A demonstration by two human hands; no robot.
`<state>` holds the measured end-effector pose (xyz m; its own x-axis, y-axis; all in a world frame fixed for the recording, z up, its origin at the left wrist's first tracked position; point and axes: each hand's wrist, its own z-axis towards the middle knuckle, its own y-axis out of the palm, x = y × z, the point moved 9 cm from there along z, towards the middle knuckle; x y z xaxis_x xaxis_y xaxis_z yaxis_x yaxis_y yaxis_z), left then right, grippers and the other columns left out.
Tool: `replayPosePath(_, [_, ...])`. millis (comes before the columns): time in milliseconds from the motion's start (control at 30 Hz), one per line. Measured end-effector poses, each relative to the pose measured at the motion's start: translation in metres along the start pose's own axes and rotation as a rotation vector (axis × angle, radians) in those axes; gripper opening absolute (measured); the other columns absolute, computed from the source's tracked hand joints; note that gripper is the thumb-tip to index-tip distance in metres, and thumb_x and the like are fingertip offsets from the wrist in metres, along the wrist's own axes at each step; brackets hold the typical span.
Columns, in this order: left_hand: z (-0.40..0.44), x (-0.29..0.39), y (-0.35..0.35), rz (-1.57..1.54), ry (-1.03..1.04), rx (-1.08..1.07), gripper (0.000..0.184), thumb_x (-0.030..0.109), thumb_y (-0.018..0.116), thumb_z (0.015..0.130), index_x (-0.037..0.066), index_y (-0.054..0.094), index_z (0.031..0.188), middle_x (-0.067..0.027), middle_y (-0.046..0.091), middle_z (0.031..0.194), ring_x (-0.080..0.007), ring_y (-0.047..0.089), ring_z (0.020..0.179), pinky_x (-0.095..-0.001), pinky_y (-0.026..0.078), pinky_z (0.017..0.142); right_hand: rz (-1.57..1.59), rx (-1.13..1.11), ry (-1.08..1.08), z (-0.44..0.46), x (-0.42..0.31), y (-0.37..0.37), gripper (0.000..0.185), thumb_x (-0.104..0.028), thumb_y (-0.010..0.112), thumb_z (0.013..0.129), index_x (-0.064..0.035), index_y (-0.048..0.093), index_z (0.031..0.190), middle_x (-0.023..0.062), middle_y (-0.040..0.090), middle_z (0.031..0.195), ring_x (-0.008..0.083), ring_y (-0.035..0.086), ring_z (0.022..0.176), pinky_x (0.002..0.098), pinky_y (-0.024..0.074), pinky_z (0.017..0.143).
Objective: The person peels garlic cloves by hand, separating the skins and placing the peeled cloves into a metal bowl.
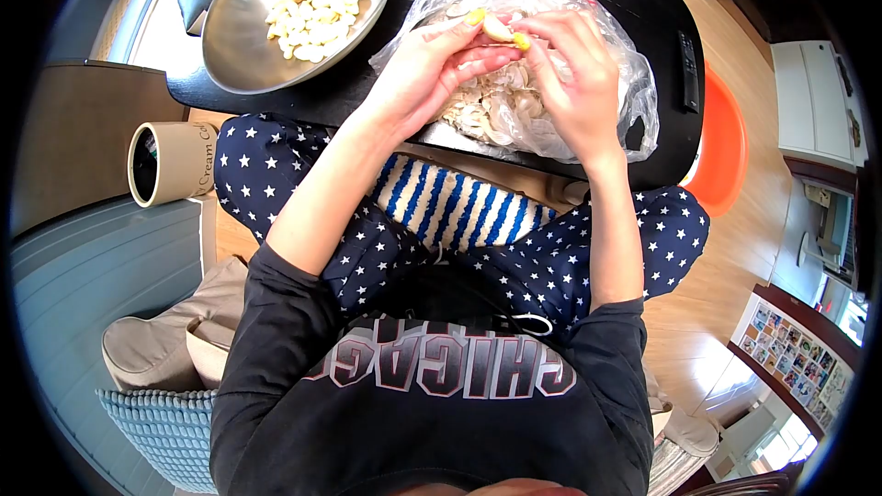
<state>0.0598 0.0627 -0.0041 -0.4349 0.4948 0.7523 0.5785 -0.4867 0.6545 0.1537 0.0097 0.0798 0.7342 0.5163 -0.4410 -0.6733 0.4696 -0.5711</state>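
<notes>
A pale garlic clove (497, 28) is pinched between my two hands above a clear plastic bag. My left hand (432, 64) has thumb and fingertips closed at the clove's left end. From the other side, my right hand (574, 60) grips it with thumb and forefinger. Bright yellow shows at the tip of each thumb. Beneath them, the plastic bag (634, 83) lies spread on the black table, with many garlic skins (496, 110) in it. To the left, a steel bowl (220, 46) holds several peeled garlic cloves (317, 14).
The black table (657, 0) has a remote control (687, 71) near its right edge. An orange round stool or tub (721, 147) stands beyond that edge. At the left is a cream canister (179, 163). A blue-and-white striped cloth (459, 205) lies below the table's near edge.
</notes>
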Motion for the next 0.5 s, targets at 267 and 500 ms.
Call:
replayPosePath(267, [0.0, 0.0, -0.016, 0.228, 0.058, 0.14, 0.032, 0.017, 0.046, 0.092, -0.007, 0.052, 0.113, -0.0127, 0.059, 0.106, -0.0145, 0.06, 0.09, -0.0229, 0.049, 0.082, -0.153, -0.031, -0.101, -0.005, -0.011, 0.008, 0.017, -0.003, 0.065, 0.069, -0.0025, 0.062, 0.086, 0.0064, 0.059, 0.082, 0.0218, 0.056, 0.081, 0.0319, 0.0468, 0.069])
replayPosePath(500, [-0.002, 0.004, -0.014, 0.279, 0.079, 0.148, 0.03, 0.016, 0.047, 0.091, -0.006, 0.053, 0.111, -0.0128, 0.06, 0.104, -0.0146, 0.061, 0.086, -0.0224, 0.05, 0.08, -0.192, -0.027, -0.14, -0.005, -0.015, 0.01, 0.018, -0.003, 0.065, 0.066, -0.0021, 0.062, 0.084, 0.0059, 0.06, 0.084, 0.0212, 0.057, 0.081, 0.0315, 0.0471, 0.069])
